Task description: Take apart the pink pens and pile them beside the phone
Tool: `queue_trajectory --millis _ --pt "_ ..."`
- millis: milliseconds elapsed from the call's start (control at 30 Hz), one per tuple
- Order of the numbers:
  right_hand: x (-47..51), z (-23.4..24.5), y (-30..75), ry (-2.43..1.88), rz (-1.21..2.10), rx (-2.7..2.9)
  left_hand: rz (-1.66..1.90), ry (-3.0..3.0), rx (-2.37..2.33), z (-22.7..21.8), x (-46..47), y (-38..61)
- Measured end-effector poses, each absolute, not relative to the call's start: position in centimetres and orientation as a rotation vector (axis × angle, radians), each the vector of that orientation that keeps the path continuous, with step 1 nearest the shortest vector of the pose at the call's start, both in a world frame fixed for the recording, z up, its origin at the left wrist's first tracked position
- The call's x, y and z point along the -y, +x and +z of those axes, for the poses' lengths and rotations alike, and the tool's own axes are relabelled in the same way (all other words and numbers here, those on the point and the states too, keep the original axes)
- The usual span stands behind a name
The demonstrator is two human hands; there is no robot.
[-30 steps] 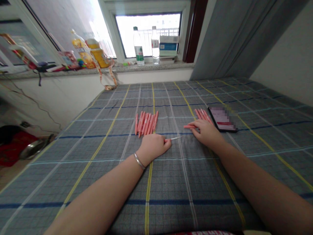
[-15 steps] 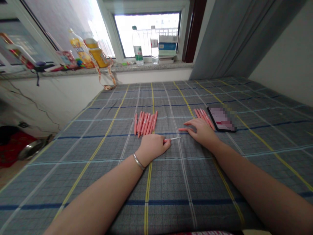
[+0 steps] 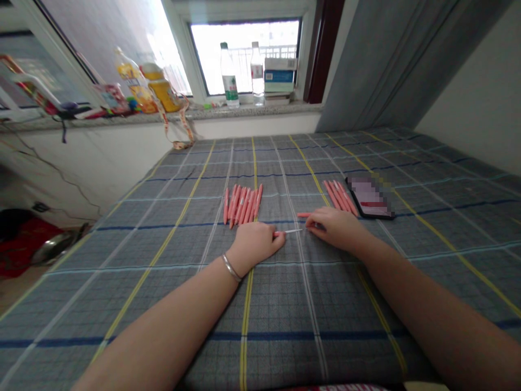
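Note:
My left hand (image 3: pixel 254 241), with a bangle at the wrist, is closed around a pink pen barrel that mostly hides in the fist. From it a thin white pen refill (image 3: pixel 293 231) sticks out to the right. At the tip of this refill is my right hand (image 3: pixel 336 228), thumb and fingertips pinched together; whatever is between them is too small to make out. Just behind those fingers lies a loose pink pen part (image 3: pixel 303 215). Several pink pens (image 3: pixel 243 205) lie side by side beyond my left hand. More pink pens (image 3: pixel 340 196) rest beyond my right hand.
A phone (image 3: pixel 370 198) lies right of the right-hand pens on the plaid cloth (image 3: pixel 277 309). Bottles (image 3: pixel 230 79), boxes (image 3: pixel 280 76) and a yellow container (image 3: pixel 163 89) stand on the windowsill at the back. A strap (image 3: pixel 185 130) hangs from the sill.
My right hand has moved nearer to me, away from the loose pink pen part, and its fingertips have closed at the refill's tip. My left hand has hardly moved.

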State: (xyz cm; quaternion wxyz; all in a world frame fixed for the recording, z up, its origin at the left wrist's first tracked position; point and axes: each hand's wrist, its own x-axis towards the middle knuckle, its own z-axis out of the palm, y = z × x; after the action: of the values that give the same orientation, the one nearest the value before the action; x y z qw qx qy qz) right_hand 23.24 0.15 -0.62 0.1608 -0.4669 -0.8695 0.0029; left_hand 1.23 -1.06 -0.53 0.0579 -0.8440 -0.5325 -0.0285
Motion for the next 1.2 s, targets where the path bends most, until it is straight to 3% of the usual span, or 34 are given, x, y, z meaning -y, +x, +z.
queue_trajectory --millis 700,867,1033,1200 --pt "-0.4 -0.2 23.3 -1.536 -0.074 2.227 -0.142 -2.634 1.5 -0.4 1.3 1.4" --pt "0.9 -0.1 22.1 -1.276 0.059 2.365 -0.16 -2.65 1.487 -0.4 1.3 1.5" --pt "1.9 0.1 21.0 -1.218 -0.079 2.496 -0.185 -2.714 1.444 -0.4 1.4 1.5" --pt "1.0 1.1 23.3 -1.445 -0.226 2.526 -0.288 -2.675 1.53 -0.1 1.4 1.6"
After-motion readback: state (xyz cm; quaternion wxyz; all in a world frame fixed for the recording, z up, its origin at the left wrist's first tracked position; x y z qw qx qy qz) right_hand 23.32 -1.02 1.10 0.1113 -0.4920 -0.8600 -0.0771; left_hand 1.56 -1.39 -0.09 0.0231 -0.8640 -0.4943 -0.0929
